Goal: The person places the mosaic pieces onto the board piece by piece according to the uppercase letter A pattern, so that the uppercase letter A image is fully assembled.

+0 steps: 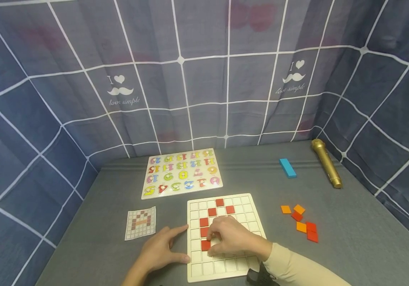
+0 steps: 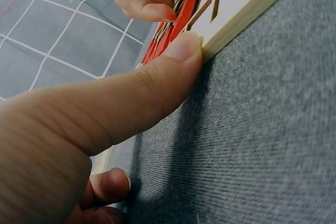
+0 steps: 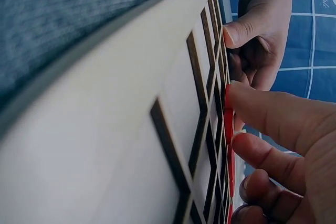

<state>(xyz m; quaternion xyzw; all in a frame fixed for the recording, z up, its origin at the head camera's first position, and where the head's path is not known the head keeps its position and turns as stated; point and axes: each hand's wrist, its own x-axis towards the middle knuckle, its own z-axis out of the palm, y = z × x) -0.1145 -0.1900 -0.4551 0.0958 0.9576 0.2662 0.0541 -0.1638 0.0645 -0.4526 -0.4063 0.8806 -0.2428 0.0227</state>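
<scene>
A cream grid board (image 1: 218, 270) lies on the grey cloth, with several red tiles (image 1: 203, 222) in its cells. My right hand (image 1: 231, 236) bends over the board, thumb and index finger pinching the lowest red tile (image 1: 206, 245) at its edges. That tile (image 3: 227, 97) lies in or on its cell; whether it sits fully flat is hard to tell. Along the board's left edge rests my left hand (image 1: 159, 248), thumb and index finger spread and touching the rim. Its thumb (image 2: 181, 51) presses the board's side in the left wrist view.
Left of the board lies a paper pattern card (image 1: 141, 223). Behind stands a flat number puzzle (image 1: 182, 173). Loose orange tiles (image 1: 285, 209) and red tiles (image 1: 312, 236) lie to the right. Farther back are a blue block (image 1: 288, 168) and a gold microphone (image 1: 327, 163), near the curtain.
</scene>
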